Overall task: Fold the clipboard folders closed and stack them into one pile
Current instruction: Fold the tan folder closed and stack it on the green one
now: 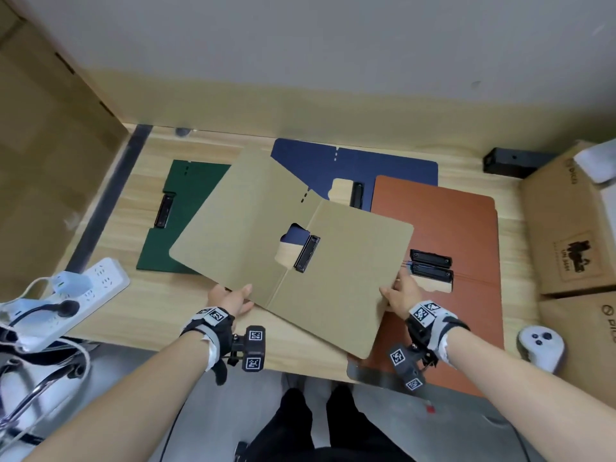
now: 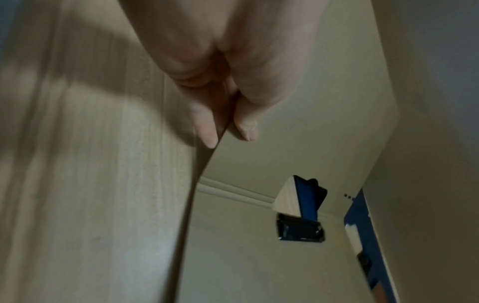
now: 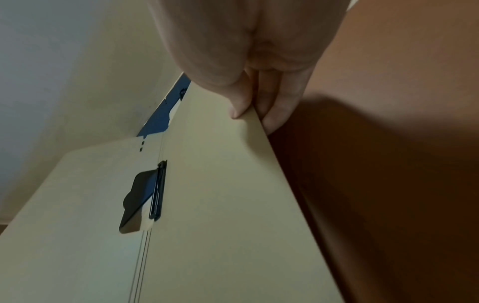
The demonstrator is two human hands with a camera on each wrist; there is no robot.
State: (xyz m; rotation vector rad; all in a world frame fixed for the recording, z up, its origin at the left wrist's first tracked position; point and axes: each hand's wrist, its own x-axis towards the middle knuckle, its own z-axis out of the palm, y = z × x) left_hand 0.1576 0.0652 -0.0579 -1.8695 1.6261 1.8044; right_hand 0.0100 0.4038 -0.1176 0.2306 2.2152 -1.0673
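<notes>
A tan clipboard folder (image 1: 260,225) is held spread open above the table, its black clip (image 1: 307,254) near the centre fold. My left hand (image 1: 233,300) pinches its near edge, thumb on top, as the left wrist view shows at the fingertips (image 2: 210,135). My right hand (image 1: 398,293) pinches the right flap's edge (image 3: 255,121). Under the tan folder lie an open green folder (image 1: 173,225) at left, an open blue folder (image 1: 383,168) at the back and an orange-brown folder (image 1: 443,221) at right with black clips (image 1: 430,265).
A white power strip (image 1: 90,288) with plugs and cables lies at the table's left edge. Cardboard boxes (image 1: 573,228) stand at the right, with a white controller (image 1: 541,348) beside them. A large cardboard box (image 1: 43,161) stands at far left. The wall runs behind the table.
</notes>
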